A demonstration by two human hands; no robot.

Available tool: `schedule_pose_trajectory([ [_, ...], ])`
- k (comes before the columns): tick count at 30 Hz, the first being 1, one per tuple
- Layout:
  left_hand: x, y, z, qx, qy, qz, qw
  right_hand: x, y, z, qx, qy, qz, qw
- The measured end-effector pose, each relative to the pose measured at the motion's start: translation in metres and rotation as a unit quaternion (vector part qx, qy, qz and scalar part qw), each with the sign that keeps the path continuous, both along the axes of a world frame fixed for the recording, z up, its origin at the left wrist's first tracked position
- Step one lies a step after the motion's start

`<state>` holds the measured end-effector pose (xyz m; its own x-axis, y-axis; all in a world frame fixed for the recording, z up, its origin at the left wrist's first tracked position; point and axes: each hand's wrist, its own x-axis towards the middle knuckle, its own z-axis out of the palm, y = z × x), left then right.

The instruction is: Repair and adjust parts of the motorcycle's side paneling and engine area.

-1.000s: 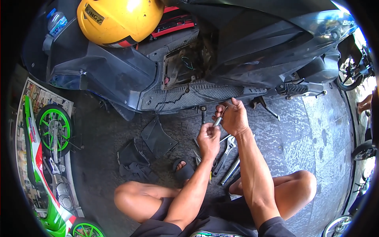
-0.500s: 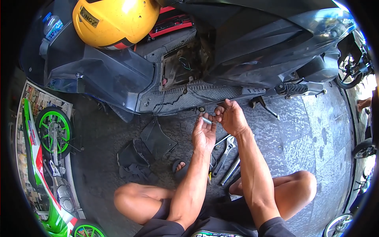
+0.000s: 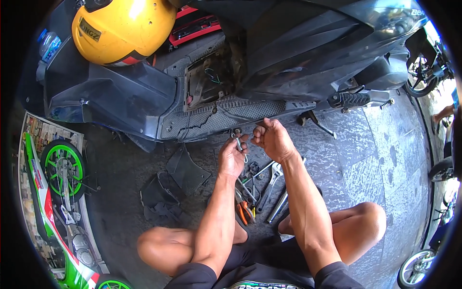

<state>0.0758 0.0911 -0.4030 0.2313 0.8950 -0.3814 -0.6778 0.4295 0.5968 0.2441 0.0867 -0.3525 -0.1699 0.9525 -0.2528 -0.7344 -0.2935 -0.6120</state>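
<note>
My left hand (image 3: 232,160) is closed round a small silvery metal piece (image 3: 239,144), palm turned up, with a looped end hanging below its fingers. Just right of it, my right hand (image 3: 275,142) has its fingers curled together; whatever they may hold is too small to make out. Both hands are beneath the cracked footboard (image 3: 202,123) of a dark scooter (image 3: 298,53), which has an open compartment (image 3: 207,79) in its floor. Below my hands lie an adjustable wrench (image 3: 269,190), orange-handled pliers (image 3: 244,212) and a metal bar (image 3: 279,207).
A yellow helmet (image 3: 120,36) rests on the scooter beside a bottle (image 3: 48,45). Loose black panels (image 3: 183,171) lie on the stone floor. A green motorcycle (image 3: 62,212) is at the left; other wheels (image 3: 414,269) and a bystander's leg (image 3: 440,115) show at the right.
Both hands have moved left, and my left hand has turned palm up and drawn apart from my right, taking the metal piece. The view has shifted slightly, uncovering the pliers.
</note>
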Motion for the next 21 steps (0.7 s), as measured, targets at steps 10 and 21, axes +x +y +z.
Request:
schedule_pose_trajectory([
  [10, 0.0, 0.002, 0.001, 0.005, 0.093, -0.024, 0.995, 0.001, 0.0, 0.002, -0.022, -0.011, 0.008, 1.0],
  [21, 0.001, 0.003, -0.009, 0.099, 0.156, 0.009, 0.983, 0.002, 0.001, -0.002, -0.014, -0.009, 0.007, 1.0],
])
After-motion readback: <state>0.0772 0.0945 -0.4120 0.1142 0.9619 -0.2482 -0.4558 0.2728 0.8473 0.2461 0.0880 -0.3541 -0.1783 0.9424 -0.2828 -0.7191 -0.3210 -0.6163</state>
